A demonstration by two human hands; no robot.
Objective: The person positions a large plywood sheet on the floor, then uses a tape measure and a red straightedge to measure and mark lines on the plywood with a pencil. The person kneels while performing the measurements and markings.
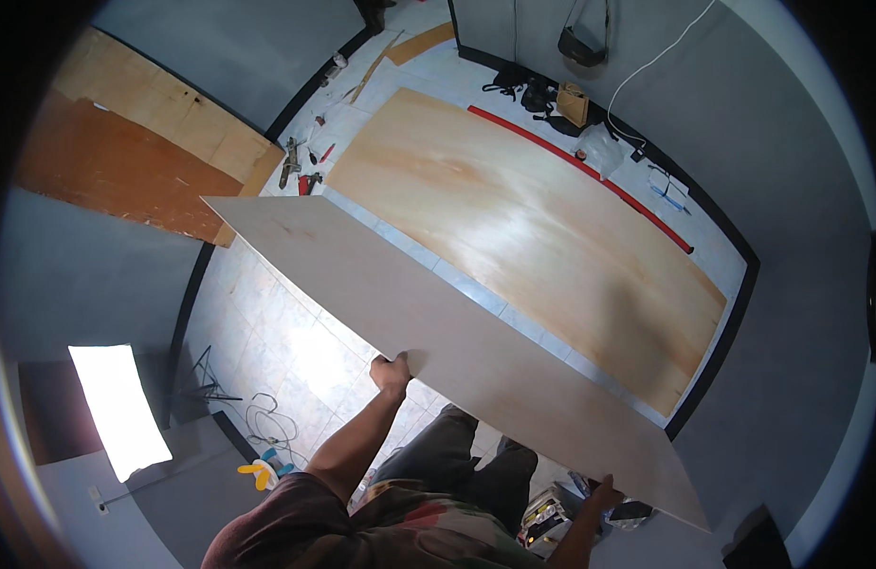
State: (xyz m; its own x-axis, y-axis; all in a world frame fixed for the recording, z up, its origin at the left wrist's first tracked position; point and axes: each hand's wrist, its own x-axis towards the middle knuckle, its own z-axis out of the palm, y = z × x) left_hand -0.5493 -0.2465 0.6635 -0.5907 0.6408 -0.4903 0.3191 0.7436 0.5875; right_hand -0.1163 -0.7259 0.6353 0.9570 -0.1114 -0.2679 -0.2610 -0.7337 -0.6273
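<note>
- On the head view, I see the left hand (391,373) grasping the tilted grey-brown board (457,351) by its near edge, fingertips hidden beneath.
- Right of that grip, the right hand (604,493) clasps the same edge, its fingers mostly hidden.
- Just left of it, what looks like a toolbox (544,520), partly hidden.

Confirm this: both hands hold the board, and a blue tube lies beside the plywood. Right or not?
Not quite: the head view shows a red tube. It does lie beside the plywood, and the left hand and right hand hold the board.
</note>
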